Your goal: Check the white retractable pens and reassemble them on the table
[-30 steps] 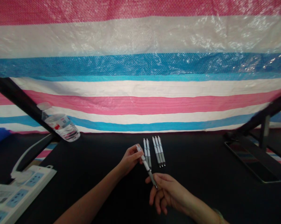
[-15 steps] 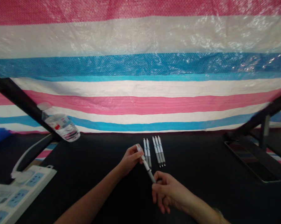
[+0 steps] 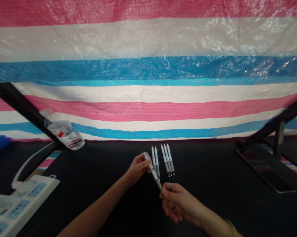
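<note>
A striped pink, white and blue tarpaulin (image 3: 148,39) hangs behind a black bench (image 3: 212,171), crossed by black frame bars (image 3: 22,112). In the head view, a plastic water bottle (image 3: 64,134) leans tilted against the left bar, a white power strip (image 3: 22,204) lies at lower left, and a dark phone (image 3: 265,171) lies at right. Five white-and-grey retractable pens lie side by side on the bench, in a pair (image 3: 155,161) and a trio (image 3: 167,159). The left arm reaches in from lower left; the left hand (image 3: 138,168) has a closed grip, pinching a sixth pen (image 3: 153,172) near its top, just beside the pair. The right hand (image 3: 176,202) comes from lower right, its grip loosely curled; its fingertips (image 3: 163,195) sit at the pen's lower end, touching or not, unclear.
</note>
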### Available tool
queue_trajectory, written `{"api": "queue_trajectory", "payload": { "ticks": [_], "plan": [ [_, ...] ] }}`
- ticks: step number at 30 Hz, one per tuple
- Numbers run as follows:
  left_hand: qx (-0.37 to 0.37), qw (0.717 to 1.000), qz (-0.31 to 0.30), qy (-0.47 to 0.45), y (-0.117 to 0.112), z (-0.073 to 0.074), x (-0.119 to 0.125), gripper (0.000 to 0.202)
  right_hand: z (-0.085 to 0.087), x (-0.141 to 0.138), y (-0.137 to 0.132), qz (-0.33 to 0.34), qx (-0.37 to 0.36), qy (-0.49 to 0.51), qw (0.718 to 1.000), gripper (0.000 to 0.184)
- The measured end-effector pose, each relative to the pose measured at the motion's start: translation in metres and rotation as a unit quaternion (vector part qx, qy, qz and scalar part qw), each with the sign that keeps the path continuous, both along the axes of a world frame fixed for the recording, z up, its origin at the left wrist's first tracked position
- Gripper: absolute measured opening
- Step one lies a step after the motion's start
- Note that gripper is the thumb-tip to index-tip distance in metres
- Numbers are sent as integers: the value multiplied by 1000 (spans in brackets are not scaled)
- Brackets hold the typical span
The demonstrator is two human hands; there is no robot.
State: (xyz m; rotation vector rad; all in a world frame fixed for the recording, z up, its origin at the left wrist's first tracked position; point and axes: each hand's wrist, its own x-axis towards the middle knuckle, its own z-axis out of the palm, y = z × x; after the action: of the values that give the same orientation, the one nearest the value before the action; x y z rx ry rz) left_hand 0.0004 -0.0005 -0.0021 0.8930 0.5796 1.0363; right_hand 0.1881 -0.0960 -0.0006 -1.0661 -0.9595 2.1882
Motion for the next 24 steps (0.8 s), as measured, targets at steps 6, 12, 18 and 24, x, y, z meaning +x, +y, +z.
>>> {"api": "queue_trajectory", "payload": {
  "ticks": [6, 12, 18, 24],
  "plan": [
    [6, 1000, 0, 0, 0, 0, 0, 31, 9, -2, -1, 7, -13, 10, 1000, 57],
    [7, 1000, -7, 3, 0, 1, -1, 31, 5, -2, -1, 0, 1, -12, 1000, 54],
    [10, 1000, -11, 2, 1, 0, -2, 32, 1, -2, 0, -4, -7, 26, 1000, 56],
    [33, 999, -14, 3, 0, 1, -1, 35, 2, -1, 0, -20, -16, 22, 999, 56]
  ]
}}
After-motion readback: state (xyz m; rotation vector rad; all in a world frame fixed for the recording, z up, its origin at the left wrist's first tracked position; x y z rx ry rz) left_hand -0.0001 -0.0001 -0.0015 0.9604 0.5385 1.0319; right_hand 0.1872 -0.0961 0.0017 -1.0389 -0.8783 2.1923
